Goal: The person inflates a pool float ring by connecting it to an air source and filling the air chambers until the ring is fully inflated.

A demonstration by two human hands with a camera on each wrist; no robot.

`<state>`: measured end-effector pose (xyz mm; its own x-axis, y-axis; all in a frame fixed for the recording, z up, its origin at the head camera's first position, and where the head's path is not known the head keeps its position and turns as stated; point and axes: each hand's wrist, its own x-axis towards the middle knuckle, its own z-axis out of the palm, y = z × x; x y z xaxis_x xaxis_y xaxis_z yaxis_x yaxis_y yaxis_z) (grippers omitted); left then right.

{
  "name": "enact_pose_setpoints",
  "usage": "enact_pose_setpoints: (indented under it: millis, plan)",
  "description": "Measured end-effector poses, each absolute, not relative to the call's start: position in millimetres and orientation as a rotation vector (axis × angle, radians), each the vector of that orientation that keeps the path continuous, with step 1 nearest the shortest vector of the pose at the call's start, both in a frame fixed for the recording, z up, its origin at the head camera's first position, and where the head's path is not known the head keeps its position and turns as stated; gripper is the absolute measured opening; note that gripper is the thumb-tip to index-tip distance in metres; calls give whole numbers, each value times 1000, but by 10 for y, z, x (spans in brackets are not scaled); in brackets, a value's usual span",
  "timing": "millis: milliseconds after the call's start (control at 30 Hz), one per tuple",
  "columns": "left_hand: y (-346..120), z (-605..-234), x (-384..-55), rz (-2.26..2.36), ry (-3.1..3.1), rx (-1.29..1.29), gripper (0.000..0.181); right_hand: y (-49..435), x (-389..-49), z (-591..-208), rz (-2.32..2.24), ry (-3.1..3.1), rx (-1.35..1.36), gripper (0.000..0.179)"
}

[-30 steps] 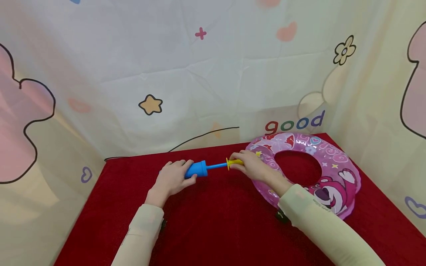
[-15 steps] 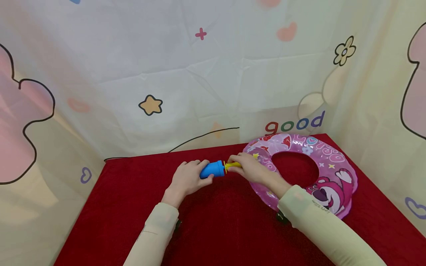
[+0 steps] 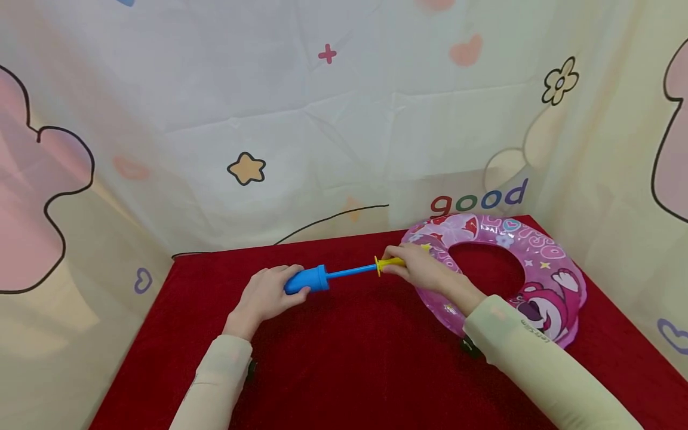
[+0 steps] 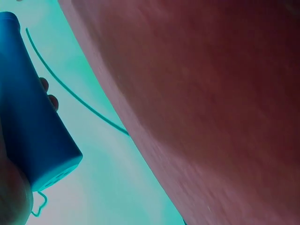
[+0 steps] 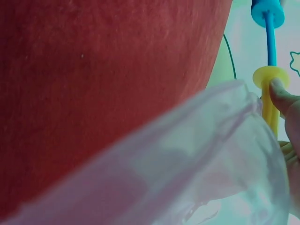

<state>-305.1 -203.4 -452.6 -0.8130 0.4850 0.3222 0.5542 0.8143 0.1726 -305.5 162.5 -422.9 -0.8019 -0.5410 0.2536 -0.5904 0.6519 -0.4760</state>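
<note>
A hand pump is held crosswise above the red cloth in the head view. My left hand grips its blue barrel, whose end shows in the left wrist view beside two fingertips. My right hand holds the yellow handle, with the thumb against it just below the round flange in the right wrist view. Between barrel and handle a long stretch of blue rod is exposed. Right behind the right hand lies a pink inflatable swim ring, partly covered by the right forearm.
Red cloth covers the table. A printed curtain hangs at the back and along both sides. The swim ring's clear pink edge fills the lower part of the right wrist view.
The left hand moved right with the barrel, closing it up to the handle, then went back left, drawing the rod out longer than at first. The right hand shifted slightly right.
</note>
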Motion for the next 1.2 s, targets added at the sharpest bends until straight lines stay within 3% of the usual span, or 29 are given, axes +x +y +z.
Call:
enact_pose_setpoints:
  millis: [300,533,967,1200]
  plan:
    - [-2156,-4493,-2990,-305,-2742,-792,52,1713,-3022,-4255,872,-2774,902,13]
    - [-1852,-4429,-3007,-134,-2735,-810,58,1605,-2990,-4234,838,-2700,924,14]
    - [-1231,-4399,-3031,-67,-2714,-851,53,1435,-2944,-4261,786,-2714,909,17]
    - [-1227,-4496,-3023,-167,-2752,-852,54,1501,-2935,-4290,771,-2730,918,13]
